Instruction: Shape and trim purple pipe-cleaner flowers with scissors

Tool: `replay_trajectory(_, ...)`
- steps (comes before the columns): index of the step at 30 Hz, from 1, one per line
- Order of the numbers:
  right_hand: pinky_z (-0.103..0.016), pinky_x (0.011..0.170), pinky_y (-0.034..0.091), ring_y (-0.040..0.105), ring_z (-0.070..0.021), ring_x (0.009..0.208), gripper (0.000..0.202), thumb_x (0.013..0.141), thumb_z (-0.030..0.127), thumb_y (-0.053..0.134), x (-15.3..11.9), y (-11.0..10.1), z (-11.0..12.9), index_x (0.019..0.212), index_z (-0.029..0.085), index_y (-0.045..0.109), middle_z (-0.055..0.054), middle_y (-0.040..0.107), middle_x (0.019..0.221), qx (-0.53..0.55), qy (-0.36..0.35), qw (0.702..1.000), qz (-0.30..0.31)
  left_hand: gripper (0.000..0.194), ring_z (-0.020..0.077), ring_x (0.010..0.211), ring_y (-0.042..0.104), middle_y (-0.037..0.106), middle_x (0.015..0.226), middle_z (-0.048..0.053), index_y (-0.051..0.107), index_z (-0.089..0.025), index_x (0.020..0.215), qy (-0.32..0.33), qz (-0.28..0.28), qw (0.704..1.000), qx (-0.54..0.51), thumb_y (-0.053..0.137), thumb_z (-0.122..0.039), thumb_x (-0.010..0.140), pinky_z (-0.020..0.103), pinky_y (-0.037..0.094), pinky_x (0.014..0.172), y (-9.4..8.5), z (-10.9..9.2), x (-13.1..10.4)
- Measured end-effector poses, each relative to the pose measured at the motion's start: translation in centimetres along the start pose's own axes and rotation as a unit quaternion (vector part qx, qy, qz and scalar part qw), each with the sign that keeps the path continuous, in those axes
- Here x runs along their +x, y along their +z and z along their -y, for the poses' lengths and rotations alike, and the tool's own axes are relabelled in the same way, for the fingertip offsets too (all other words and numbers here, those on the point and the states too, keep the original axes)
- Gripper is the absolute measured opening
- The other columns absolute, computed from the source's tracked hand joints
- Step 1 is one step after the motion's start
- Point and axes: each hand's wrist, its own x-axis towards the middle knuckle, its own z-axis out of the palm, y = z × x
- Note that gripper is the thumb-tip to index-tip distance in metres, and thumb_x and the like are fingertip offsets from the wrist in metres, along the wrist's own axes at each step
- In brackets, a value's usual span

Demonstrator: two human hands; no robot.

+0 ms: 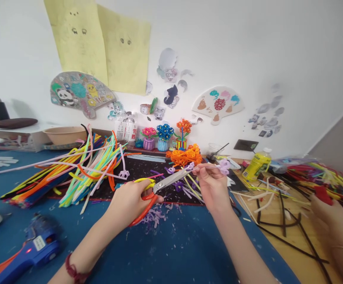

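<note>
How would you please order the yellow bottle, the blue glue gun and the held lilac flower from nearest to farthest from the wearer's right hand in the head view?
1. Lilac flower: held in the right hand.
2. Yellow bottle: to the hand's right, farther back.
3. Blue glue gun: far left, in the foreground.

On the far wall [278, 43], right of the middle, a white fan-shaped board [202, 105] bears a large red double-happiness character [220, 104], 囍. Left of it, a clear bottle [130, 136] at the far edge of the desk [201, 248] carries red Chinese characters on a white label, the upper one seemingly 节, the lower unsure. Print on the yellow bottle [256, 165] at right and the white sticker [39, 243] of the near-left blue glue gun [35, 258] is too small or blurred to read.
</note>
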Motion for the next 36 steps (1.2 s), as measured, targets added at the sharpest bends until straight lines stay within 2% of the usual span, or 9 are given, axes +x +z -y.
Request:
replay_trajectory(8, -0.032, 0.066, 0.048, 0.057, -0.0141, 0.063, 0.017, 0.055, 0.029, 0.085, 0.05, 0.06, -0.21, 0.063, 0.021, 0.073, 0.000, 0.067, 0.067, -0.014, -0.020, 1.000, -0.015, 0.038, 0.0154, 0.057, 0.053, 0.054, 0.058, -0.005, 0.039, -0.023, 0.064, -0.007, -0.008, 1.000, 0.018, 0.054, -0.056, 0.076, 0.023, 0.022, 0.051, 0.10, 0.26, -0.02)
replay_trajectory(12, -0.033, 0.072, 0.046, 0.056, -0.0153, 0.070, 0.015, 0.057, 0.029, 0.084, 0.10, -0.11, -0.40, 0.062, 0.022, 0.072, 0.000, 0.065, 0.071, -0.028, -0.044, 0.999, -0.012, 0.040, 0.0151, 0.055, 0.052, 0.050, 0.056, -0.005, 0.034, -0.023, 0.062, -0.005, -0.005, 1.000, 0.026, 0.053, -0.055, 0.077, 0.023, 0.022, 0.051, 0.08, 0.24, 0.04)
replay_trajectory(16, -0.033, 0.076, 0.044, 0.055, -0.0165, 0.078, 0.016, 0.057, 0.030, 0.084, 0.09, -0.21, -0.58, 0.063, 0.022, 0.072, -0.001, 0.064, 0.073, -0.025, -0.037, 0.999, -0.010, 0.043, 0.0156, 0.054, 0.052, 0.048, 0.053, -0.005, 0.032, -0.022, 0.060, -0.006, -0.005, 0.999, 0.040, 0.053, -0.056, 0.077, 0.023, 0.023, 0.051, -0.10, 0.06, 0.00)
replay_trajectory(19, -0.032, 0.078, 0.043, 0.054, -0.0147, 0.074, 0.018, 0.056, 0.030, 0.085, 0.08, -0.21, -0.52, 0.064, 0.022, 0.072, 0.000, 0.063, 0.074, -0.022, -0.022, 0.999, -0.014, 0.041, 0.0173, 0.057, 0.055, 0.050, 0.054, -0.005, 0.035, -0.023, 0.061, -0.012, -0.003, 0.999, 0.049, 0.053, -0.057, 0.077, 0.024, 0.023, 0.050, -0.24, -0.03, -0.05)
replay_trajectory(22, -0.032, 0.076, 0.044, 0.053, -0.0144, 0.071, 0.019, 0.056, 0.032, 0.085, 0.08, -0.16, -0.33, 0.063, 0.021, 0.071, 0.000, 0.063, 0.074, -0.025, -0.010, 0.999, -0.027, 0.031, 0.0180, 0.062, 0.058, 0.057, 0.062, -0.004, 0.042, -0.024, 0.068, -0.017, -0.001, 1.000, 0.019, 0.051, -0.051, 0.079, 0.024, 0.027, 0.052, -0.26, 0.01, -0.04)
replay_trajectory(24, -0.032, 0.074, 0.044, 0.053, -0.0144, 0.070, 0.019, 0.056, 0.032, 0.084, 0.09, -0.13, -0.27, 0.061, 0.020, 0.070, 0.000, 0.062, 0.073, -0.026, 0.000, 0.999, -0.036, 0.023, 0.0182, 0.069, 0.060, 0.062, 0.079, -0.002, 0.046, -0.024, 0.078, -0.007, -0.016, 1.000, -0.014, 0.050, -0.047, 0.080, 0.024, 0.032, 0.055, -0.20, 0.10, -0.01)
replay_trajectory(27, -0.033, 0.074, 0.045, 0.052, -0.0142, 0.069, 0.020, 0.054, 0.032, 0.085, 0.11, -0.11, -0.35, 0.060, 0.021, 0.070, -0.001, 0.062, 0.074, -0.024, 0.010, 0.999, -0.033, 0.025, 0.0202, 0.083, 0.061, 0.062, 0.099, 0.004, 0.050, -0.024, 0.092, 0.004, -0.041, 0.999, -0.034, 0.051, -0.045, 0.079, 0.026, 0.038, 0.062, -0.09, 0.21, 0.02)
replay_trajectory(32, -0.037, 0.084, 0.046, 0.058, -0.0178, 0.080, 0.017, 0.059, 0.033, 0.084, 0.02, 0.05, -0.45, 0.061, 0.022, 0.071, -0.001, 0.063, 0.078, -0.017, 0.004, 0.999, 0.031, 0.025, 0.0203, 0.073, 0.061, 0.066, 0.084, -0.001, 0.051, -0.025, 0.082, -0.021, -0.004, 1.000, 0.002, 0.052, -0.049, 0.079, 0.026, 0.032, 0.055, -0.23, -0.08, -0.09)
replay_trajectory(36, -0.040, 0.092, 0.045, 0.064, -0.0203, 0.088, 0.014, 0.061, 0.030, 0.083, -0.16, 0.30, -0.18, 0.063, 0.023, 0.071, 0.000, 0.066, 0.084, 0.034, 0.036, 0.997, 0.064, 0.024, 0.0186, 0.068, 0.061, 0.065, 0.074, -0.003, 0.048, -0.025, 0.076, -0.014, 0.008, 1.000, -0.006, 0.053, -0.048, 0.078, 0.025, 0.029, 0.053, -0.35, -0.37, -0.22)
